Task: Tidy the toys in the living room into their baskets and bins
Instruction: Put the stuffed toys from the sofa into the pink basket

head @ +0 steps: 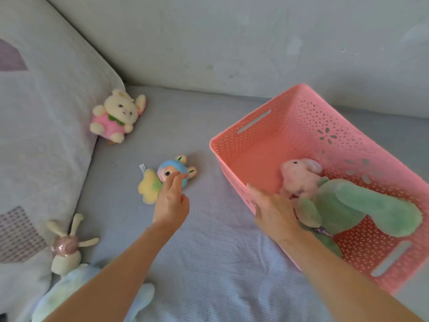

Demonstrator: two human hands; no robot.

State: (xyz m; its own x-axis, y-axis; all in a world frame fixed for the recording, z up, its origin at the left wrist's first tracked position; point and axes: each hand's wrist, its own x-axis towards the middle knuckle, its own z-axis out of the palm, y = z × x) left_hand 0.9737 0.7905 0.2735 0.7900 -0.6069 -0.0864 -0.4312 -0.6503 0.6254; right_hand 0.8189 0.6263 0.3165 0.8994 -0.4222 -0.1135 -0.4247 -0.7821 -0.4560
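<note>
Down at the near edge, a pale blue-green plush (69,291) lies cut off by the bottom of the view, partly under the left forearm, so its shape is hard to read. Just beyond it a cream long-eared doll (66,249) with a shiny pink head sits against the quilted cushion (41,126) on the left.

Between the two arms the blue checked sofa cover (209,263) is open room, running forward to the toys.

The left hand (171,203) reaches out, fingers straight and loose, gripping nothing, its fingertips over the face of the blue and yellow plush (162,177); whether they touch it I cannot tell. That toy lies on the cover, near the pink basket (301,126) but apart from it.

The right hand (271,205) lies flat along the basket's near rim, fingers straight, resting on it rather than curled round it. The basket sits tilted, its far right corner close to the view's edge. Inside are a pink bunny (299,177) and a green plush (362,205), the latter partly hidden behind the right wrist.

Further back, a cream bunny in pink (118,115) leans on the cushion's corner. Behind it all rises the grey sofa back (232,43).
</note>
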